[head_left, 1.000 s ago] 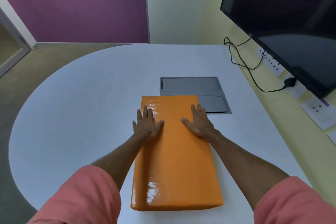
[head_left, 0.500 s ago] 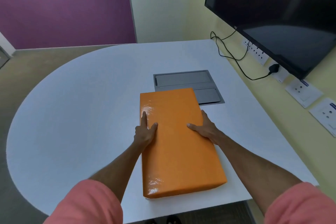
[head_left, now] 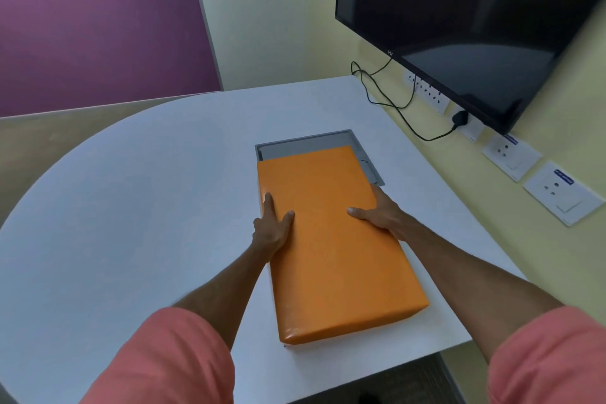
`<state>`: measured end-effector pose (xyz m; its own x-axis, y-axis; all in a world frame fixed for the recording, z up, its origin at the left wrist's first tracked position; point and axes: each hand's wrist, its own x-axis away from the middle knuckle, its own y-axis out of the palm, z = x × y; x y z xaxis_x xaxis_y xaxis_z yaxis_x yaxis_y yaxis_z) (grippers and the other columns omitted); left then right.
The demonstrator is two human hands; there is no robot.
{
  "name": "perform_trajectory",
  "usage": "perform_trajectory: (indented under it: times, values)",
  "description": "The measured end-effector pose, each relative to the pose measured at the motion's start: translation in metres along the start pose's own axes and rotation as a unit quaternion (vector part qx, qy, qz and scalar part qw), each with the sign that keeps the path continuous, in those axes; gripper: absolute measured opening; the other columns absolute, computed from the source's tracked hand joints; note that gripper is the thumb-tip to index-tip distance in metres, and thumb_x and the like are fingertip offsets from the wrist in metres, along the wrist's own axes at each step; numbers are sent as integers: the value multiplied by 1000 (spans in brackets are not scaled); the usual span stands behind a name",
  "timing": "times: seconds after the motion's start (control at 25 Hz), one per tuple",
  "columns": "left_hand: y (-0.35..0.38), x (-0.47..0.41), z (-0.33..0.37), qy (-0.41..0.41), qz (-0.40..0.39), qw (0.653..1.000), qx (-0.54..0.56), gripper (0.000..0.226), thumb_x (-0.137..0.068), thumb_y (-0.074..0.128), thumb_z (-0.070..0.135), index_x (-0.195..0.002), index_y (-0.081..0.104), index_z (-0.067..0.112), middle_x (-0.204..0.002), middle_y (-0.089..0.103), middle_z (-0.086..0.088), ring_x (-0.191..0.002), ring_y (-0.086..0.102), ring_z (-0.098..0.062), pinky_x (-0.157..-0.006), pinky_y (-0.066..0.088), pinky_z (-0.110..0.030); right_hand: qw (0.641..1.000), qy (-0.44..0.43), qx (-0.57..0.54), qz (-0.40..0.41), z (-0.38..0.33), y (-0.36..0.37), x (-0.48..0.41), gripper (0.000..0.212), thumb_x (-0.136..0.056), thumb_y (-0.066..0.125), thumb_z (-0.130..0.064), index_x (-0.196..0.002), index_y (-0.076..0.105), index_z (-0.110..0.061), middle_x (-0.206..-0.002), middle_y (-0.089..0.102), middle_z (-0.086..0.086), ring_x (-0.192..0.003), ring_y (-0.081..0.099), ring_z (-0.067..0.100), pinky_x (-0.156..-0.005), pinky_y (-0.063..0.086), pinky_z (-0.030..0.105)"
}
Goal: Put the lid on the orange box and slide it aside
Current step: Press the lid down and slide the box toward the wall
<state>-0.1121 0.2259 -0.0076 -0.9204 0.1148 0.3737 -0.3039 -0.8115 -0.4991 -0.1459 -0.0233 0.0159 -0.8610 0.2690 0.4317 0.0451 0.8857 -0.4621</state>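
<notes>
The orange box lies flat on the white table with its lid on, long side running away from me. My left hand grips its left edge, thumb and forefinger on top. My right hand clasps the right edge, thumb resting on the lid and fingers down the side. The far end of the box overlaps the grey panel.
A grey recessed panel is set in the table just beyond the box. A black monitor hangs on the right wall above wall sockets and a black cable. The table's near edge is close to the box.
My hands went from lying flat on the lid to gripping the box's two sides. The box has slid away from me, onto the grey panel.
</notes>
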Motion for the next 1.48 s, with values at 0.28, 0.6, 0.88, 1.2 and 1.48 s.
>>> perform_trajectory:
  times: [0.28,0.6,0.88,1.2,1.48]
  values:
    - [77,0,66,24,-30,999,35,79,-97,48,43,-155,-4,29,-157,28,-16,-140,34,-41,-114,30,-58,1000,12,-5,17,41,-97,-15,100,-76,78,-43,-154,17,-27,-152,40,9,-133,46,33,-107,43,55]
    - [188,1,124,13,-41,998,51,71,-100,44,38,-155,0,30,-157,29,-18,-140,34,-41,-115,30,-51,998,48,14,45,97,-208,-26,103,-69,83,-46,-151,23,-24,-147,45,12,-126,53,35,-101,48,55]
    - [257,7,151,18,-67,996,54,66,-102,38,35,-155,-1,29,-158,26,-18,-141,32,-41,-114,29,-53,997,52,6,50,149,-267,-31,98,-69,83,-44,-148,29,-23,-145,47,10,-125,53,33,-102,47,55]
    - [283,8,162,25,-83,995,52,66,-103,36,35,-155,-3,27,-159,23,-16,-142,31,-40,-116,29,-56,999,48,-1,25,168,-294,-46,97,-72,82,-38,-150,27,-22,-148,45,11,-128,50,33,-104,45,55]
    - [294,7,169,21,-75,996,38,65,-102,36,36,-155,-2,27,-157,26,-17,-141,33,-41,-113,31,-55,998,48,-1,28,176,-302,-53,95,-72,82,-36,-149,30,-21,-146,47,11,-126,52,32,-101,47,51]
